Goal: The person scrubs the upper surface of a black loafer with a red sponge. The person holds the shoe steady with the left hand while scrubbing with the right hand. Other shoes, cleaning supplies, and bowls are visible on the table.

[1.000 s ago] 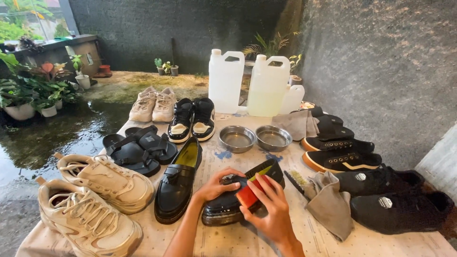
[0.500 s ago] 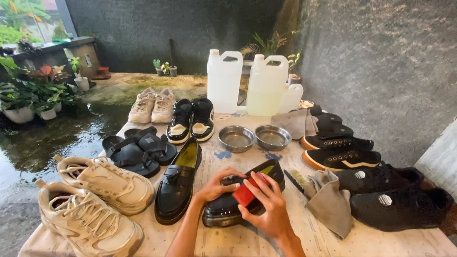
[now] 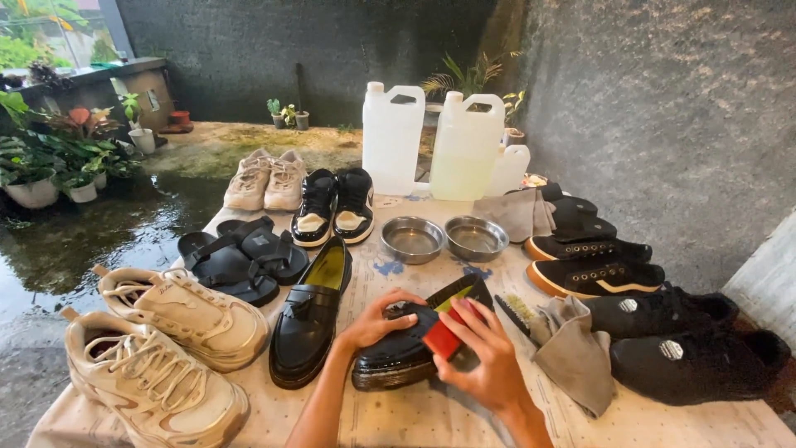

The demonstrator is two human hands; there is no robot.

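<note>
Black glossy loafer (image 3: pixel 398 353) held at table (image 3: pixel 464 419) centre, near front edge; long axis runs near-left to far-right.

Left hand (image 3: pixel 377 322) grips loafer's upper; right hand (image 3: pixel 489 361) clasps a red block (image 3: pixel 442 338) against its side. Second loafer (image 3: pixel 311 319) lies just left, heel toward the far side. Beyond: two steel bowls (image 3: pixel 444 239), three jugs (image 3: pixel 439 145). Grey cloth (image 3: pixel 572 353) and brush (image 3: pixel 518 314) just right. Bare table strip only in front of loafer; shoes crowd both side edges.

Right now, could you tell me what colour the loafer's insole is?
Yellow-green, inside the black loafer; the head view shows it best.
</note>
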